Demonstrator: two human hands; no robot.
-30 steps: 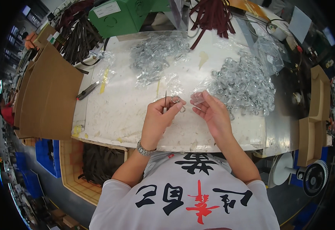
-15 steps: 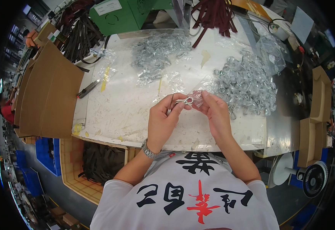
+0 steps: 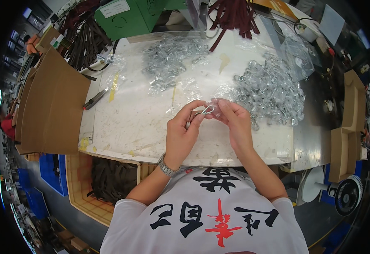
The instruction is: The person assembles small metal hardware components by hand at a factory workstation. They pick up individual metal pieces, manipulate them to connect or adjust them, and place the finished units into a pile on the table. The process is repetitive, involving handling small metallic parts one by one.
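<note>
My left hand (image 3: 180, 134) is closed around a silvery metal clip (image 3: 209, 109) with a looped end, which sticks out past the thumb toward the right. Pinched in my right hand (image 3: 240, 125) is a small clear plastic bag (image 3: 216, 104), right beside the loop. Whether the loop is inside the bag or only against it, I cannot tell. Both hands are over the white worktable (image 3: 138, 122), near its front edge. Close to my right hand lies a heap of small clear bags with metal pieces (image 3: 271, 93).
A second heap of bagged metal pieces (image 3: 168, 59) lies farther back, before a green machine (image 3: 128, 21). Dark red straps (image 3: 236, 19) hang at the back. A cutter knife (image 3: 95, 100) rests left, near a large cardboard box (image 3: 56, 106). Below sits a yellow crate (image 3: 81, 197) of dark straps.
The fingers of both hands have shifted slightly, and the metal loop has tilted more upward against the plastic bag. The view has moved a little.
</note>
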